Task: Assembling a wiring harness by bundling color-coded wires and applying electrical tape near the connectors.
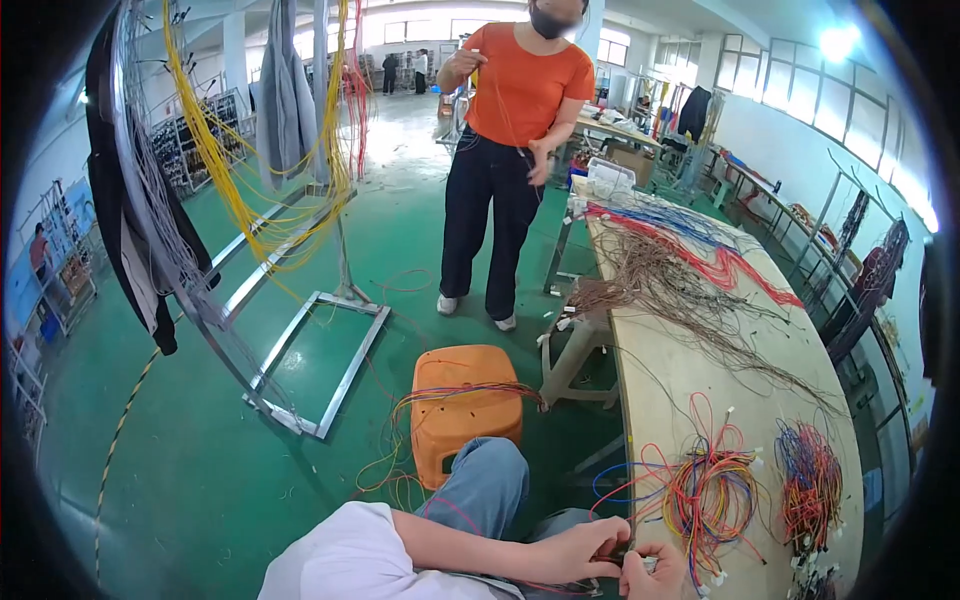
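Note:
Both my hands meet at the table's near left edge, low in the head view. My left hand [590,550] is closed, thumb and fingers pinching something small and dark. Close against it, my right hand [655,572] is also closed, its fingertips at the same spot. What they hold is too small to make out; thin wires run around and below them. Just beyond my right hand lies a coiled bundle of red, blue and yellow wires [708,492] with white connectors. Farther right is a second bundle of red and blue wires [810,485].
Brown, red and blue wires [690,270] spread over the wooden table [670,365]. An orange stool [465,365] with wires across it stands before my knee. A metal rack [345,370] hung with yellow wires [215,165] is at left. A person [525,90] stands ahead, holding a thin wire.

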The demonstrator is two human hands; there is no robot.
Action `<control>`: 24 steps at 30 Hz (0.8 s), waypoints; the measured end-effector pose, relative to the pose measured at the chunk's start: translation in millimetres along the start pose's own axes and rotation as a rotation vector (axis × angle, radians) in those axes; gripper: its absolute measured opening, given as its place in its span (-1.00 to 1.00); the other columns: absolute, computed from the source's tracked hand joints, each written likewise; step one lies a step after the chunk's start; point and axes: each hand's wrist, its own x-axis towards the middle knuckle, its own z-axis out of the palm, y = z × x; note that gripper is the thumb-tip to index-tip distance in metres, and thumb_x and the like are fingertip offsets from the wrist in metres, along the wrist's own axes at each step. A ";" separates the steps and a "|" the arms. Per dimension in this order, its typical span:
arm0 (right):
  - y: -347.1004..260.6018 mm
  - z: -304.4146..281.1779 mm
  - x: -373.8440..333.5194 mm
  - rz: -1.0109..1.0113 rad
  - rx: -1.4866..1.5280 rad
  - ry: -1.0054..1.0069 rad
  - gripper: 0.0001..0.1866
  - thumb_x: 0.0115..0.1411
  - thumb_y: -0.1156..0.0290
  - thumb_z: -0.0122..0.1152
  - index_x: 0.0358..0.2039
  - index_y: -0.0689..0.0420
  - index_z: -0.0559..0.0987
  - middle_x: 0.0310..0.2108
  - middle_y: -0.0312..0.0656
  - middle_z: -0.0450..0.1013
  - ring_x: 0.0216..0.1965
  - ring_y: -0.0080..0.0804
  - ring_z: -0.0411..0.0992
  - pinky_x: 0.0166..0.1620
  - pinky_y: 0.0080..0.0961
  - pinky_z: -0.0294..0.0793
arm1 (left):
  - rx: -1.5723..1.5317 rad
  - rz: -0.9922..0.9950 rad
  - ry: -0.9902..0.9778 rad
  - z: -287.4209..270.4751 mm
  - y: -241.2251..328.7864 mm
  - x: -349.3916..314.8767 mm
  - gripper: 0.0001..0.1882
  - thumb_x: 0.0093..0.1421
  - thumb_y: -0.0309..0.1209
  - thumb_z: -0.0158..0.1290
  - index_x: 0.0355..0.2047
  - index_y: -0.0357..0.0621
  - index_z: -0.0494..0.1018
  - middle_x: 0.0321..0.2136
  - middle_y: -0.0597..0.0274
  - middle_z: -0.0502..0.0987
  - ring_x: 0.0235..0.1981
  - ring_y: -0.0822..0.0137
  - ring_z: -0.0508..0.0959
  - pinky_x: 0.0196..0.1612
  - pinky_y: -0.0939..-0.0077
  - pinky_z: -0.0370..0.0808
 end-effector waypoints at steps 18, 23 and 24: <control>-9.5 4.2 -5.2 0.267 0.591 0.074 -0.94 0.03 0.59 -0.02 -0.43 0.20 0.37 -0.76 -0.40 0.19 -0.80 -0.73 0.10 -0.74 -0.81 0.03 | -0.330 0.310 -0.092 -8.9 -13.9 -2.1 -0.73 -0.04 -0.46 -0.01 -0.28 -0.21 0.29 -0.40 0.28 0.23 -0.41 0.51 0.25 -0.40 0.70 0.23; -9.4 13.3 -4.7 0.123 0.420 0.037 -0.91 0.05 0.59 -0.03 -0.38 0.22 0.37 -0.76 -0.40 0.21 -0.79 -0.77 0.08 -0.72 -0.83 -0.02 | -0.094 -0.039 0.046 -1.8 -14.5 4.7 -0.42 -0.06 -0.41 0.10 -0.05 -0.16 0.08 -0.34 0.22 0.24 -0.41 0.52 0.27 -0.41 0.70 0.25; -7.9 15.3 -4.5 0.086 0.370 0.048 -0.91 0.06 0.58 -0.04 -0.37 0.22 0.37 -0.77 -0.41 0.20 -0.78 -0.78 0.07 -0.71 -0.84 -0.04 | -0.345 -0.135 -0.067 2.0 -23.4 5.2 -0.42 -0.04 -0.39 0.10 -0.04 -0.17 0.08 -0.36 0.23 0.26 -0.47 0.53 0.28 -0.47 0.72 0.24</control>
